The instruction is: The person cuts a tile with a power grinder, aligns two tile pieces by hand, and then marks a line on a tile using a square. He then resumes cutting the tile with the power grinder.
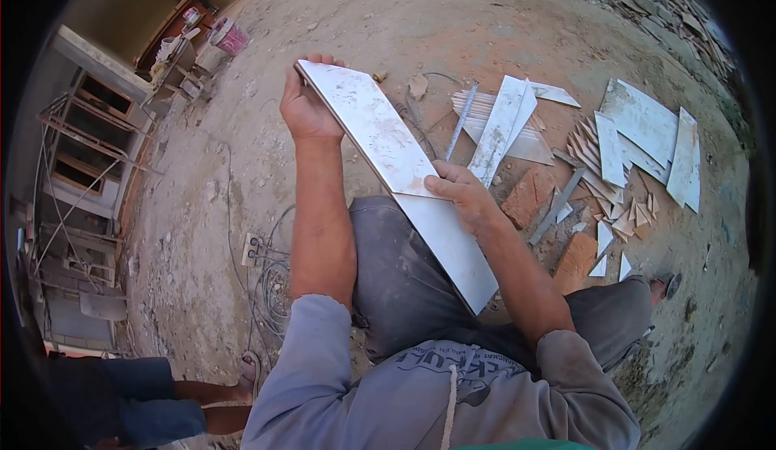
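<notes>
Two long white tile strips lie overlapped in front of me, slanting across my lap. The smudged tile strip [372, 122], with an angled far end, lies on top of the cleaner tile strip [451, 244], which reaches down toward my right thigh. My left hand [311, 102] is closed around the far end, its fingers partly hidden behind the tile. Near the overlap, my right hand [462, 195] grips the right edge, thumb on the upper face and the other fingers mostly hidden.
Right of me lie cut tile pieces [505, 126], larger tiles [643, 118], bricks [529, 195], a metal bar [558, 207] and shards. A socket block [251, 249] and coiled cable [273, 288] are at left. Another person's foot [249, 373] is at lower left; scaffolding [81, 151] stands beyond.
</notes>
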A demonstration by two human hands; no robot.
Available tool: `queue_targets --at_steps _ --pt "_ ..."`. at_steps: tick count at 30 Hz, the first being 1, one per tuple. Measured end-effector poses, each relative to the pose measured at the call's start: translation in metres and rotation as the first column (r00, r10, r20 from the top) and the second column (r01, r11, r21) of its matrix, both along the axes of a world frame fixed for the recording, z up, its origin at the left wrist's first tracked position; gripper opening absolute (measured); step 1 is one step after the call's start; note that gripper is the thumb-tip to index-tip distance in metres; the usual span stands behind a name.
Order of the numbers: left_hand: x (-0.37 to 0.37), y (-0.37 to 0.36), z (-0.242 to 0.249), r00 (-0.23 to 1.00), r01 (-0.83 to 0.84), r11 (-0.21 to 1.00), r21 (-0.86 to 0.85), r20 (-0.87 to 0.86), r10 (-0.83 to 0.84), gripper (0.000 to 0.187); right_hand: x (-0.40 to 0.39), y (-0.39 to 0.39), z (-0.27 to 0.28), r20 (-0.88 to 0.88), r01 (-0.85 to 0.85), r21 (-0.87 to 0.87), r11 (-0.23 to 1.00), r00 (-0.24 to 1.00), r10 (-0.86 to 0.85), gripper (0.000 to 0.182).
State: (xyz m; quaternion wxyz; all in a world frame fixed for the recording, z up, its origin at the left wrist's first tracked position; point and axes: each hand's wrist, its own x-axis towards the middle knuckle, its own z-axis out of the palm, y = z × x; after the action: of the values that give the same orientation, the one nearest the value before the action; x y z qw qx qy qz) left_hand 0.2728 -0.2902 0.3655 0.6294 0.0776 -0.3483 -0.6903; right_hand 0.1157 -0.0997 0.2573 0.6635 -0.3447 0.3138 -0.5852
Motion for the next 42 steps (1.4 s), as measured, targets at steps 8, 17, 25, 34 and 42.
queue_targets --at_steps 8,17,25,34,42 --pt "-0.001 0.001 0.000 0.999 -0.007 0.996 0.090 -0.037 0.010 0.027 -0.001 -0.002 -0.009 0.006 -0.016 0.034 0.999 1.000 0.015 0.042" --pt "-0.005 0.010 0.008 0.992 -0.125 0.981 0.151 0.054 0.118 0.026 -0.003 -0.002 -0.010 0.031 -0.028 0.042 0.999 0.999 0.027 0.042" --pt "0.000 0.001 0.003 0.996 -0.091 0.991 0.094 0.001 0.092 0.022 -0.001 -0.003 -0.011 0.017 -0.014 0.025 1.000 1.000 0.013 0.044" --pt "-0.003 0.003 0.001 0.996 -0.043 0.987 0.153 -0.073 0.054 0.019 0.005 -0.007 -0.008 0.064 -0.022 -0.078 0.997 0.998 0.027 0.044" --pt "0.002 0.004 -0.001 0.998 -0.043 0.994 0.103 -0.031 0.046 0.019 0.000 -0.013 -0.019 0.037 -0.072 -0.103 0.992 0.996 0.077 0.050"
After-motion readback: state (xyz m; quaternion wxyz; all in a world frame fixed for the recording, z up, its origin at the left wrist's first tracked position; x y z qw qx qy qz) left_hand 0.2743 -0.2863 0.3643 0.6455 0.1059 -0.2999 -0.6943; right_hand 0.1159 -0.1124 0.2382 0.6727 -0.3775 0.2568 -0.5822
